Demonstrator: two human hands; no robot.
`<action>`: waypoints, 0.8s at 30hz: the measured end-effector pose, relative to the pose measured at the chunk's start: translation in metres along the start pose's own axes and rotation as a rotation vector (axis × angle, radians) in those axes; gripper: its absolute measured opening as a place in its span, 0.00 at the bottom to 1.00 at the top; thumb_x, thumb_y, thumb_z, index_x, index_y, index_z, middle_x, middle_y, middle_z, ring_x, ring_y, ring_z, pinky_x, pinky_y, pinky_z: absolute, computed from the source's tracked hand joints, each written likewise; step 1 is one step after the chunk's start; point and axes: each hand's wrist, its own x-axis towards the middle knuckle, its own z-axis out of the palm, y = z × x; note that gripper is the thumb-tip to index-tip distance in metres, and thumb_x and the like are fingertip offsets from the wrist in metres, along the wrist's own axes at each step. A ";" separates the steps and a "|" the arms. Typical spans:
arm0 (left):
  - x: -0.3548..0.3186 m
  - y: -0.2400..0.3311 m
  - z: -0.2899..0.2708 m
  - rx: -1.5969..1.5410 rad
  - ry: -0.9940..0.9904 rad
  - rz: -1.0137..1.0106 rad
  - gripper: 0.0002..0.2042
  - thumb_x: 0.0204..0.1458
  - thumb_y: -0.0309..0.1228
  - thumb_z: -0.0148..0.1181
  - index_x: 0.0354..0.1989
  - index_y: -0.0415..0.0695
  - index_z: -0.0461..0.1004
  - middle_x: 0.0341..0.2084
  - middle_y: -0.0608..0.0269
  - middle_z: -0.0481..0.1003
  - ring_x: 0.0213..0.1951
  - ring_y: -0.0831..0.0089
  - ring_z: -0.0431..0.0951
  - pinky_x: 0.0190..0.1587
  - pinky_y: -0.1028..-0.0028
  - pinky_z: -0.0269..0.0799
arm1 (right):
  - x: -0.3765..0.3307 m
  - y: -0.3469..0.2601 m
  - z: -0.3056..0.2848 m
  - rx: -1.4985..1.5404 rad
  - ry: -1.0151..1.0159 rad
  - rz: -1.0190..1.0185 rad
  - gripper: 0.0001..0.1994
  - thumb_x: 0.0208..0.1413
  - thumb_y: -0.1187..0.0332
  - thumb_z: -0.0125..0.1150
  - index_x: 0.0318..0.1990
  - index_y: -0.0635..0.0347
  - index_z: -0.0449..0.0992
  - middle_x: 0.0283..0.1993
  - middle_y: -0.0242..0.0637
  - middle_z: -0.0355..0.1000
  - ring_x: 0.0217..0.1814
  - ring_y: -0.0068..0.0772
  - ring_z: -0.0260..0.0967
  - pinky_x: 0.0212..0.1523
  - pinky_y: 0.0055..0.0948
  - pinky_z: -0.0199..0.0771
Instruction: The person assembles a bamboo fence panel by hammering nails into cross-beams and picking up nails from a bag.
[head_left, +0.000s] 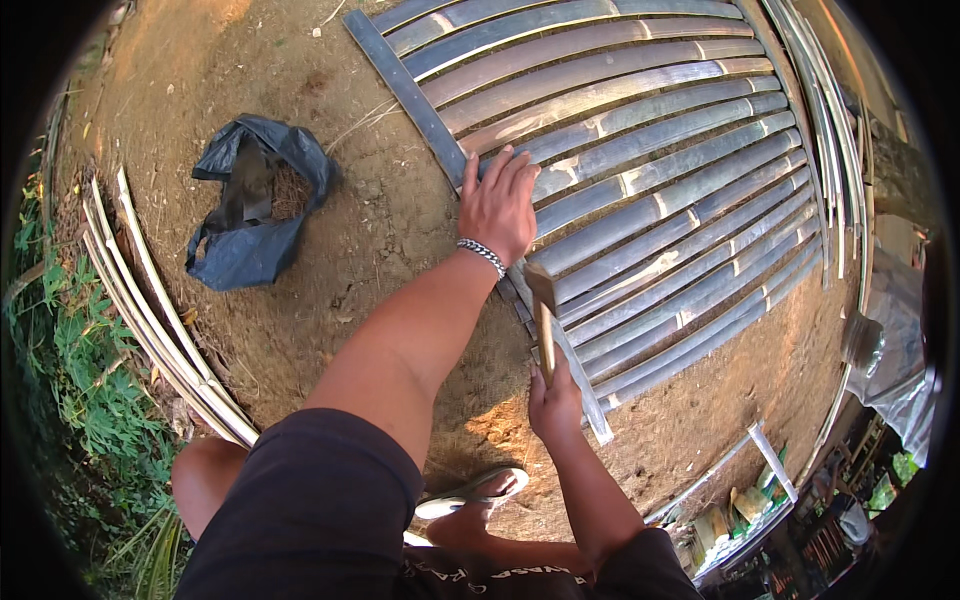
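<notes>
A panel of split bamboo slats (640,206) lies on the ground before me, its slats side by side and fastened across flat end strips. My left hand (500,208), with a chain bracelet at the wrist, rests on the panel's near-left edge. Its fingers stretch out over the slat ends and the end strip (405,85). Lower down the same edge, my right hand (555,402) is closed round the wooden handle of a hammer (546,340). The hammer's dark metal head is above the strip, close to the slat ends; whether it touches them I cannot tell.
On the bare soil at left sits a crumpled black plastic bag (255,262). Long pale bamboo strips (160,325) lie beside green plants (85,385). More thin strips (835,150) run along the panel's far-right side. My sandalled foot (485,490) is near the panel's lower corner.
</notes>
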 end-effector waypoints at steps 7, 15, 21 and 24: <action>0.000 0.000 0.000 0.003 -0.034 -0.023 0.18 0.56 0.23 0.55 0.56 0.49 0.73 0.63 0.62 0.74 0.71 0.59 0.66 0.76 0.43 0.46 | -0.004 0.006 0.010 -0.007 -0.032 0.123 0.24 0.64 0.70 0.62 0.66 0.62 0.67 0.47 0.64 0.78 0.46 0.69 0.79 0.45 0.54 0.82; 0.002 0.002 0.003 -0.011 0.000 0.010 0.18 0.56 0.23 0.56 0.56 0.48 0.73 0.63 0.61 0.74 0.70 0.59 0.66 0.76 0.43 0.47 | -0.016 0.031 0.023 0.113 0.235 -0.179 0.16 0.65 0.69 0.60 0.59 0.60 0.73 0.39 0.58 0.79 0.38 0.61 0.81 0.37 0.53 0.82; 0.002 0.001 0.001 0.014 -0.015 0.015 0.19 0.54 0.22 0.55 0.55 0.48 0.72 0.63 0.61 0.74 0.70 0.59 0.66 0.76 0.43 0.47 | -0.013 0.016 0.016 0.163 0.257 -0.024 0.11 0.65 0.73 0.61 0.51 0.69 0.71 0.33 0.52 0.78 0.32 0.43 0.80 0.34 0.43 0.79; 0.003 0.000 0.003 0.003 -0.006 0.012 0.20 0.54 0.22 0.55 0.56 0.48 0.72 0.64 0.61 0.73 0.71 0.59 0.66 0.76 0.43 0.46 | -0.007 0.010 0.015 0.186 0.283 -0.189 0.18 0.67 0.69 0.59 0.60 0.71 0.70 0.38 0.63 0.79 0.42 0.69 0.80 0.42 0.53 0.82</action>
